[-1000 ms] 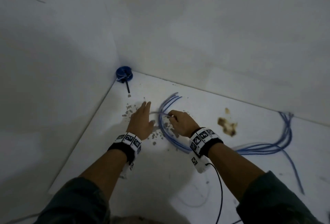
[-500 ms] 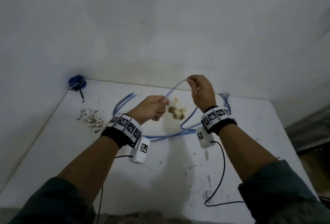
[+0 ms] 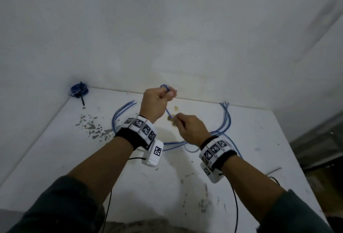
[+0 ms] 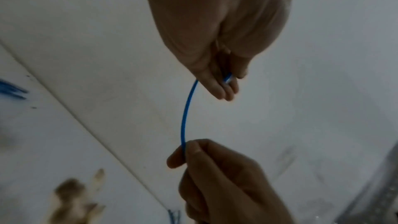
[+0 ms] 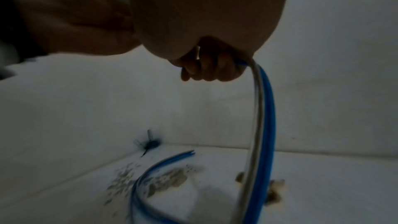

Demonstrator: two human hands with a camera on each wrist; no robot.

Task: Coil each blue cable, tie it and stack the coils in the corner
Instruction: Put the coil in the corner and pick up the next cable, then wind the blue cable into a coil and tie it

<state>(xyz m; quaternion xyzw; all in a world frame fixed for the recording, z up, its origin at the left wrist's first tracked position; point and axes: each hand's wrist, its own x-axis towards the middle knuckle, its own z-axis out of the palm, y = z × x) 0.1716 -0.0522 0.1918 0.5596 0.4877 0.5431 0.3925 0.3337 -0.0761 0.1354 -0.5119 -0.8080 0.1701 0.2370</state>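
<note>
Since half a second before, the left hand [image 3: 155, 102] had been raised above the right hand [image 3: 191, 130]; both pinched the blue cable [image 4: 185, 113]. A stained white table [image 3: 55, 149] met white walls [image 3: 167, 28].

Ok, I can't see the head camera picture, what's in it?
Both hands, left hand higher than right hand, hold one blue cable over a white floor. More cables lie loose; a tied coil sits in the corner.

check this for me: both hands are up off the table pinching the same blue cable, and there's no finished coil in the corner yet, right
Not quite. Both the left hand and right hand do pinch the one blue cable above the table, but the head view shows a finished coil already sitting in the far left corner.
</note>
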